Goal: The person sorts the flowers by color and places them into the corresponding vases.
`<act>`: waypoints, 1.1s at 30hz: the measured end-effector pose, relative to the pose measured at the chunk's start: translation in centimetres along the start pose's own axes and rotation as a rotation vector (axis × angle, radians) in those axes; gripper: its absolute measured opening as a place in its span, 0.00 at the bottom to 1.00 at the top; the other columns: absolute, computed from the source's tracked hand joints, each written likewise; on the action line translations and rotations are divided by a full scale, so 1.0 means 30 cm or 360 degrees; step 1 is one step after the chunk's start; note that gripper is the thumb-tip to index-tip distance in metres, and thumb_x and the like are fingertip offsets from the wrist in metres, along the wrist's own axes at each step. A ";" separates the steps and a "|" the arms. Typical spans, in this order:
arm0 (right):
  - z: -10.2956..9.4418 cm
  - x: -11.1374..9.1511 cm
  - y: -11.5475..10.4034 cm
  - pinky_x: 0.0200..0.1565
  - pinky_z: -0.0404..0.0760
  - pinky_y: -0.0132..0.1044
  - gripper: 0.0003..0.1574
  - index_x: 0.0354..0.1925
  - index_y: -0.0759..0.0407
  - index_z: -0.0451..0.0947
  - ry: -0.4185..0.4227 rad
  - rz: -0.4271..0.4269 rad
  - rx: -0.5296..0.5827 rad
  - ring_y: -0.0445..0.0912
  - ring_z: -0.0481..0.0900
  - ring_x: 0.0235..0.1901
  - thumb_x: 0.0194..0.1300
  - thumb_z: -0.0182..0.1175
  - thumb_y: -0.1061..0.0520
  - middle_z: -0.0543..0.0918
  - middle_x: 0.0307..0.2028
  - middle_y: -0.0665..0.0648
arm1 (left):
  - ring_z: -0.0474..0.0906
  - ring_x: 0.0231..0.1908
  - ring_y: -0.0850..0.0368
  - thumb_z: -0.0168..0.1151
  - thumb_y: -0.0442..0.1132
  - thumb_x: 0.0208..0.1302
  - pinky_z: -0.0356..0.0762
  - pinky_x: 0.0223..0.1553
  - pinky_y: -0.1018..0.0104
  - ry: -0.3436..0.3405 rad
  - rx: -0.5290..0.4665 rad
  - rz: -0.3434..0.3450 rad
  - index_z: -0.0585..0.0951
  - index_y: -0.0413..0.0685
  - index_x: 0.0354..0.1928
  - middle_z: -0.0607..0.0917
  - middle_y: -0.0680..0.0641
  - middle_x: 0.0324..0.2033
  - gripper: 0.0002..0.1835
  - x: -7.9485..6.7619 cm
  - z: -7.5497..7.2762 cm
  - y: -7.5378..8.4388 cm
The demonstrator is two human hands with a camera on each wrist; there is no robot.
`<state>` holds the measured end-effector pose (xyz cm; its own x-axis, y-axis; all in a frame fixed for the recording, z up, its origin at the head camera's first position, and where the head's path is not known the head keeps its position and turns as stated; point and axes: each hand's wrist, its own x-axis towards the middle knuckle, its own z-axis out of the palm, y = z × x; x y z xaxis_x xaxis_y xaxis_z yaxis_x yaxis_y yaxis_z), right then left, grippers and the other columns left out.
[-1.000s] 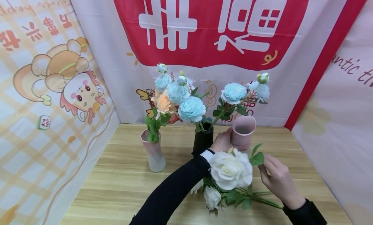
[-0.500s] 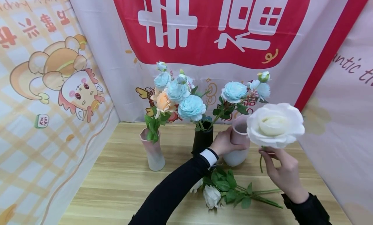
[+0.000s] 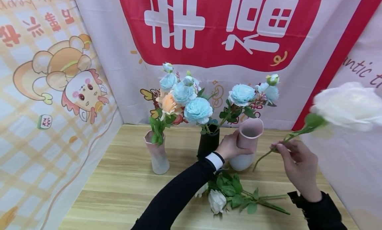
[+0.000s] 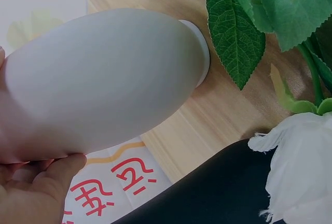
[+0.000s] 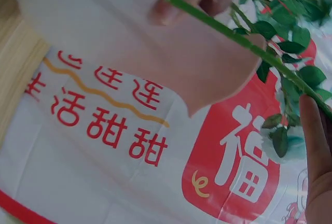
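Note:
In the head view my left hand (image 3: pixel 231 146) grips a pink-and-white vase (image 3: pixel 249 140) round its neck from the left side. The vase's mouth tips toward the camera, and its pale body (image 4: pixel 114 79) fills much of the left wrist view. My right hand (image 3: pixel 301 167) pinches the green stem (image 5: pixel 207 19) of a large white rose (image 3: pixel 349 105). Its bloom leans up to the right, slightly blurred, while the stem's lower end points down beside the vase. More white roses (image 3: pixel 217 201) with leafy stems lie on the table in front of the vase.
A black vase (image 3: pixel 208 145) with blue flowers (image 3: pixel 198 110) stands just left of the held vase. Farther left, another pink-and-white vase (image 3: pixel 159 157) holds blue and peach flowers (image 3: pixel 169 104). Printed cloth walls (image 3: pixel 215 74) enclose the wooden table (image 3: pixel 119 187).
My right hand has lifted the white rose up and to the right, from above the lying stems, and its stem now slants. My left hand still grips the vase.

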<state>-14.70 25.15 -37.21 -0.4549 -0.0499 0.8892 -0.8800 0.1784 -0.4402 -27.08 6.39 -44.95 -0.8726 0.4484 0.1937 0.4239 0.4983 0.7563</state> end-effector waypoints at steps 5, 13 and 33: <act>-0.012 0.021 -0.001 0.45 0.81 0.39 0.09 0.42 0.91 0.66 0.0104 0.0138 0.0445 0.55 0.84 0.39 0.61 0.48 0.86 0.79 0.37 0.79 | 0.78 0.49 0.63 0.77 0.57 0.49 0.75 0.47 0.70 0.0011 0.0001 -0.0002 0.68 0.52 0.68 0.81 0.52 0.54 0.46 0.000 0.004 -0.003; -0.026 0.041 0.016 0.44 0.82 0.45 0.12 0.49 0.89 0.60 0.0329 0.0211 0.0595 0.60 0.84 0.39 0.67 0.44 0.82 0.76 0.40 0.84 | 0.78 0.51 0.63 0.75 0.57 0.52 0.75 0.47 0.71 0.0015 0.0047 0.0066 0.67 0.54 0.69 0.80 0.52 0.55 0.44 -0.003 0.003 -0.008; -0.030 0.102 0.074 0.43 0.79 0.54 0.15 0.48 0.79 0.63 0.1174 0.0286 0.0942 0.68 0.82 0.37 0.67 0.55 0.72 0.74 0.41 0.87 | 0.78 0.48 0.64 0.75 0.60 0.51 0.74 0.47 0.72 -0.0002 0.0090 0.0012 0.67 0.54 0.68 0.81 0.53 0.53 0.45 0.001 0.003 -0.007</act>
<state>-17.93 26.28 -35.37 -0.5670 0.5965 0.5681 -0.8237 -0.4119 -0.3897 -27.19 6.37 -45.16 -0.8689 0.4535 0.1983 0.4436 0.5361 0.7182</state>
